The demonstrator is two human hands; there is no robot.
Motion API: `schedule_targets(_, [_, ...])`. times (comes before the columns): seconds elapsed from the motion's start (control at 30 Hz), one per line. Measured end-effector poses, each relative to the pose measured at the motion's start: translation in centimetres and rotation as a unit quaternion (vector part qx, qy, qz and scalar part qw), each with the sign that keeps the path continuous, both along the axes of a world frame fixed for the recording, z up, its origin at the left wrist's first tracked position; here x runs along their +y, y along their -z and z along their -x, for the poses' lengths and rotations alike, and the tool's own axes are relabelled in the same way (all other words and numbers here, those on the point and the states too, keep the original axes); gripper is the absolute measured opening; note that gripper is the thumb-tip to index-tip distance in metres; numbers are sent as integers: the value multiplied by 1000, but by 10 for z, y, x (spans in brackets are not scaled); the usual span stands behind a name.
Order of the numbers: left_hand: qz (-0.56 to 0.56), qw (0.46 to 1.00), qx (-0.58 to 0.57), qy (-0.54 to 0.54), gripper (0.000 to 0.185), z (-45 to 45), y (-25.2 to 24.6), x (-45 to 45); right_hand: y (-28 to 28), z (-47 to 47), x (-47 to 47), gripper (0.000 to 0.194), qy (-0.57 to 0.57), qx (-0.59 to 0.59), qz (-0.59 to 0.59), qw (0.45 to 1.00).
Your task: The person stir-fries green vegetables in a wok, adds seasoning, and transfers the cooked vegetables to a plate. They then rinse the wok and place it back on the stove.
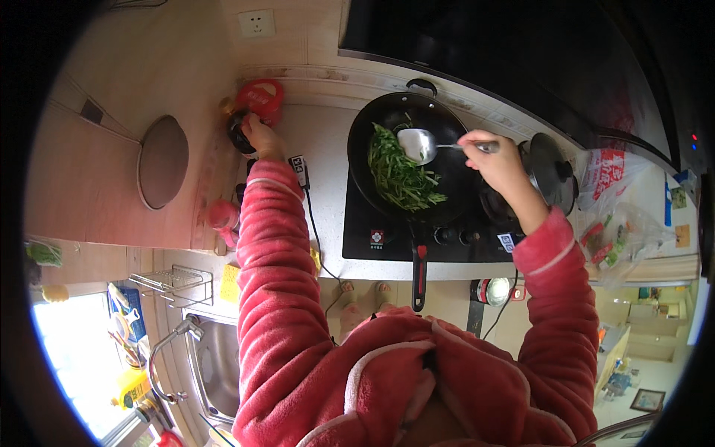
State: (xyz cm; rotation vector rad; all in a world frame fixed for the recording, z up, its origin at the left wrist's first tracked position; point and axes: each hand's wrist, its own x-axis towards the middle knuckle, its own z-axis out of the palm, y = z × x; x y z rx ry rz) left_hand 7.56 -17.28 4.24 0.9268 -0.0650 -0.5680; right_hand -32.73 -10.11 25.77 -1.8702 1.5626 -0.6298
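Observation:
My right hand [494, 159] grips the handle of a metal wok spatula [418, 146]. Its blade rests against chopped green leafy vegetables [399, 179], heaped on the left side of a black wok [455, 193]. The wok sits over the black glass cooktop [363, 218], its long handle pointing towards me. At the far left of the counter, my left hand [261, 138] is closed around a dark bottle [239, 133]; my fingers hide part of it. Right behind that bottle stands a red package [262, 96] bearing writing.
A lidded pot [550, 167] stands right of the wok, near plastic bags [617, 234] with vegetables inside. A black cable [314, 223] crosses the counter beside the cooktop. The range hood [480, 61] overhangs the back. A steel sink [215, 363] lies at lower left.

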Motion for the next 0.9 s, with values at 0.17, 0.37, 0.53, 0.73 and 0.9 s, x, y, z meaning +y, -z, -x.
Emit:
schedule_targets(0.17, [59, 998, 17, 10, 38, -5, 9, -6, 29, 23, -23, 7, -116, 174, 248, 946])
schedule_targets(0.37, [-246, 927, -231, 166, 32, 13, 5, 19, 19, 41, 52, 8, -362, 136, 152, 910])
schedule_targets(0.53, [-92, 959, -103, 246, 28, 164, -18, 172, 0, 46, 115, 8, -493, 298, 99, 812])
schedule_targets(0.73, [-193, 659, 148, 712, 38, 274, -34, 286, 53, 70, 104, 6, -413, 275, 270, 825])
schedule_targets(0.9, [-210, 766, 70, 603, 23, 317, -28, 300, 51, 70, 105, 6, -549, 309, 151, 762])
